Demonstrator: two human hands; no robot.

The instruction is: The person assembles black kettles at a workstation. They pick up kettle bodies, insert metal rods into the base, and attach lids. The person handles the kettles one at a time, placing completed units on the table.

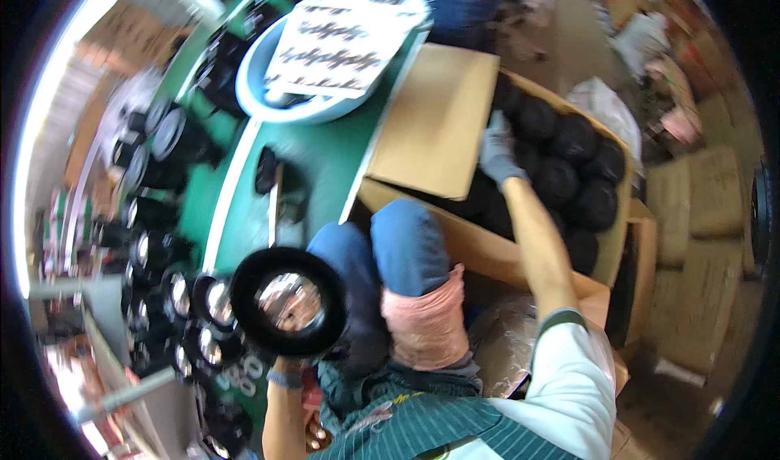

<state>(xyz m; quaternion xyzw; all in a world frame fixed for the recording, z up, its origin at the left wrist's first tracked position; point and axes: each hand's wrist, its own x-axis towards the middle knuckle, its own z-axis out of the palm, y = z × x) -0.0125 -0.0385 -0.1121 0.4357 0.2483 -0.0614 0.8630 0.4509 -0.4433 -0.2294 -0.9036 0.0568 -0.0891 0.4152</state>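
Over my left thigh is a black round housing [242, 298] with a wide rim and a shiny, mirror-like bowl in its middle. My left hand [286, 367], in a grey glove, holds it from below; the housing hides the fingers. Off to the right, my right hand [497, 150], also gloved in grey, reaches into a cardboard box [613, 253]. Its fingers look stretched out, though blurred, beside the edge of the raised flap [439, 119]. Several black rounded pieces [556, 181] fill the box around this hand.
Along the green worktable [329, 168] at left stand several black housings with shiny bowls [219, 302]. A light blue basin [248, 95] carries a white printed sheet [333, 47]. A dark-headed tool with a pale handle [275, 204] lies nearer. Cardboard cartons [695, 216] stand at far right.
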